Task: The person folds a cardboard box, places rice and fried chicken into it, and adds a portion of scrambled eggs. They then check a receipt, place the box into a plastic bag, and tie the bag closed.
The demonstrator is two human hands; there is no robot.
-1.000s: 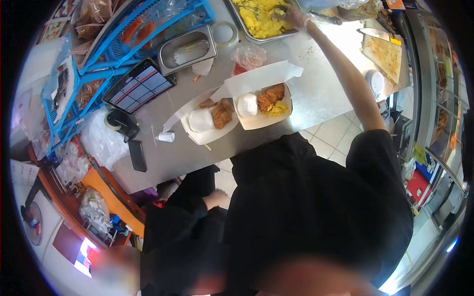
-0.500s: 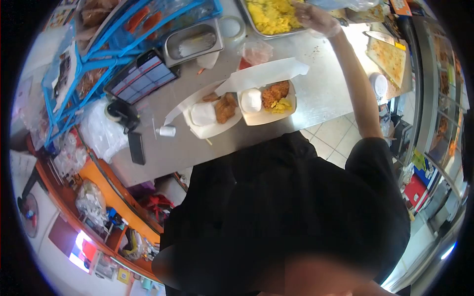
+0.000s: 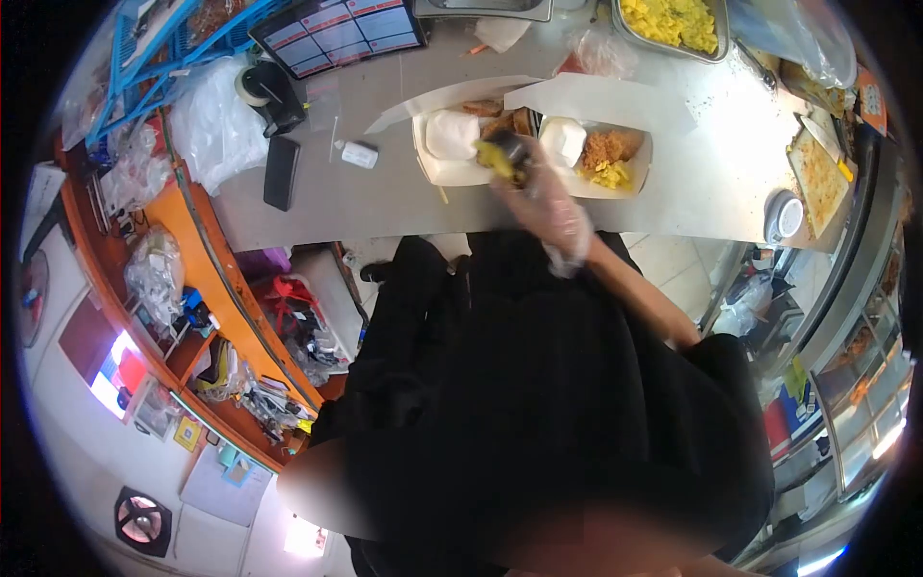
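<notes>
My right hand [image 3: 543, 197], in a clear plastic glove, is closed around a small dark cup-like utensil [image 3: 519, 154] with yellow food at its mouth, blurred by motion. It hovers over the left paper box [image 3: 447, 171], which holds a white rounded mound, probably rice, and browned fried pieces. The right paper box [image 3: 630, 185] stands beside it with a white mound, a crisp fried piece [image 3: 611, 146] and some yellow scrambled egg [image 3: 611, 174]. Both lids are folded back. My left hand is out of view.
A metal tray of yellow scrambled egg [image 3: 673, 21] stands at the back right. A tablet [image 3: 338, 37], tape dispenser [image 3: 269, 99], black phone [image 3: 281, 173] and small white roll [image 3: 360, 154] are to the left. A knife lies by a cutting board [image 3: 819, 183] at right.
My right hand has come from the egg tray toward me and left, over the left box, now with the dark utensil and yellow food in it. The camera view has shifted.
</notes>
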